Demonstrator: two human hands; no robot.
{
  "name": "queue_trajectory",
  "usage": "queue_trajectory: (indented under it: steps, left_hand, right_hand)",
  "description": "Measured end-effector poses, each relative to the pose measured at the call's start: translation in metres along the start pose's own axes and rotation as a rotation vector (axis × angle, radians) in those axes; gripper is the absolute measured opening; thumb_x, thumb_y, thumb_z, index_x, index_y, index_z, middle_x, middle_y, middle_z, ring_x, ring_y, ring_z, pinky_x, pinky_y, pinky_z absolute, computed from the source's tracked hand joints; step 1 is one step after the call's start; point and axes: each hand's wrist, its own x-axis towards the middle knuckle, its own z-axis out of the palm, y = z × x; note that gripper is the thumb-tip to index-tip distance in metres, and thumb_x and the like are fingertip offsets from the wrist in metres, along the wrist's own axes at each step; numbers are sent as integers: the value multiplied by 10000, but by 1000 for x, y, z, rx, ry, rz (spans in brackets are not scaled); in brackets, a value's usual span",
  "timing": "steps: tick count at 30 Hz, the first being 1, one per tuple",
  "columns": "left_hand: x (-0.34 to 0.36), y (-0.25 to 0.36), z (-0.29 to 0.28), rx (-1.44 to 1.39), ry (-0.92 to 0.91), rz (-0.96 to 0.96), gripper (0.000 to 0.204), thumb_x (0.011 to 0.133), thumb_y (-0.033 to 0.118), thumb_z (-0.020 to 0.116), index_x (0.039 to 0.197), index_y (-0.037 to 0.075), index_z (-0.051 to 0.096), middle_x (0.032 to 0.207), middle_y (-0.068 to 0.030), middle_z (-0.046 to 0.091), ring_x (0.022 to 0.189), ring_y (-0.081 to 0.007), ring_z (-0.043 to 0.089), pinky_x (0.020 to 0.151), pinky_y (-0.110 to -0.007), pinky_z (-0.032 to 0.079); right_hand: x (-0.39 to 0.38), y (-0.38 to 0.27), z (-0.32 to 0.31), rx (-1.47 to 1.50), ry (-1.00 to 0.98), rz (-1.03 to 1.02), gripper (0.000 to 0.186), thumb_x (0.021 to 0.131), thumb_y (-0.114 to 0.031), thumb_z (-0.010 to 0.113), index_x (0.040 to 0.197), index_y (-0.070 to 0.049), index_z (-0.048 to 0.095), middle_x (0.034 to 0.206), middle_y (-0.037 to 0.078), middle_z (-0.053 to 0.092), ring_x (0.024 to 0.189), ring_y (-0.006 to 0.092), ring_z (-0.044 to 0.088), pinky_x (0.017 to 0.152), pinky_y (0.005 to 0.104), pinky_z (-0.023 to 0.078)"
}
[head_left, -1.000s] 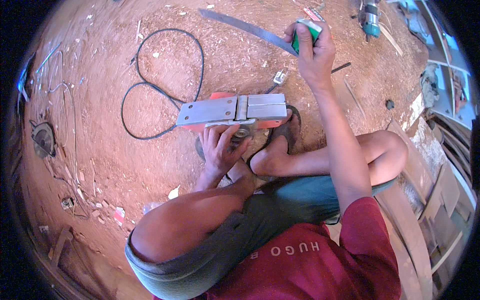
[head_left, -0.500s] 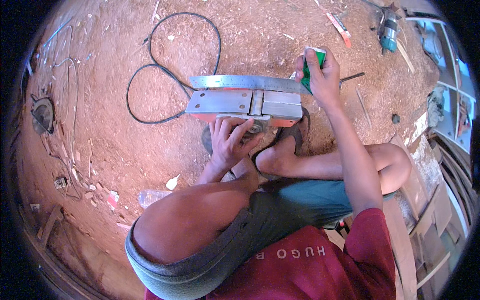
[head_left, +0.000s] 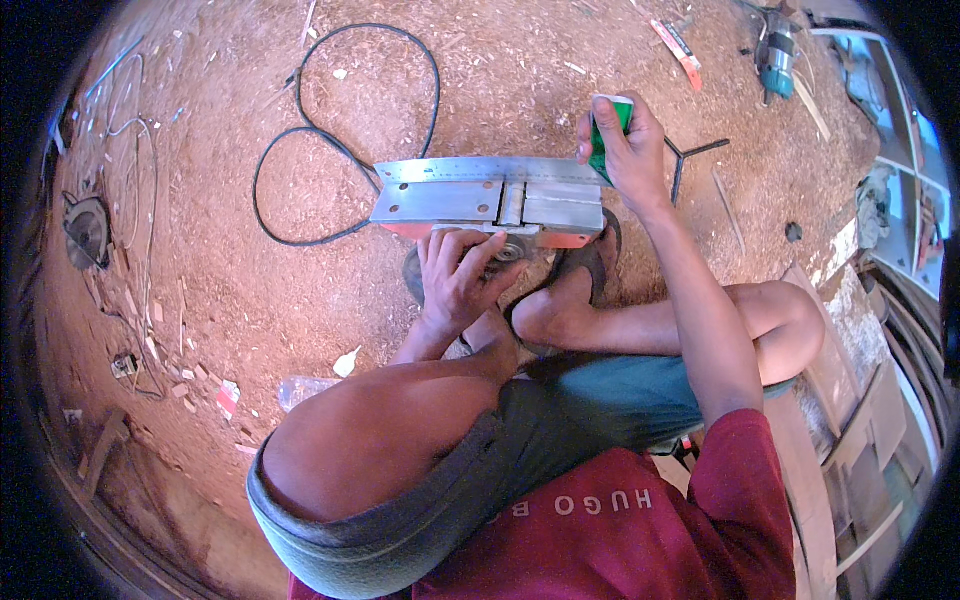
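An electric hand planer (head_left: 440, 203) is held upside down above my feet, its metal sole and cutter drum facing up. My left hand (head_left: 460, 268) grips the planer's near side, thumb and fingers spread along the edge by a round pulley. In my right hand (head_left: 632, 145) is the green handle of a try square (head_left: 480, 170), fingers closed round it. The square's long, graduated steel blade runs left along the far edge of the sole; whether it touches all along, I cannot tell. My right fingers partly hide the handle.
A black cable (head_left: 436, 80) loops on the shaving-strewn dirt floor. Beyond my right hand lie a black three-armed wrench (head_left: 680, 155), a red and white tool (head_left: 678, 52) and a teal power tool (head_left: 777, 68). A circular saw (head_left: 88, 230) sits far left; boards (head_left: 860, 440) are at right.
My right hand has shifted slightly left with the try square, and its blade has come nearer the sole's far edge. More of the black wrench shows. My left hand stays on the planer.
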Motion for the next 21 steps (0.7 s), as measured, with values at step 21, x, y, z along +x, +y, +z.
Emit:
queue_trajectory:
  steps: [21]
  left_hand:
    - [2,0,0,7,4,8,552,702,316,930,1183,161,710,1002,5,642,897,-217,598,768,-397,400]
  right_hand:
    - [0,6,-1,23,2,-38,295,1072,-316,611,1004,-35,550,743,53,661,577,122,626,519,286,517]
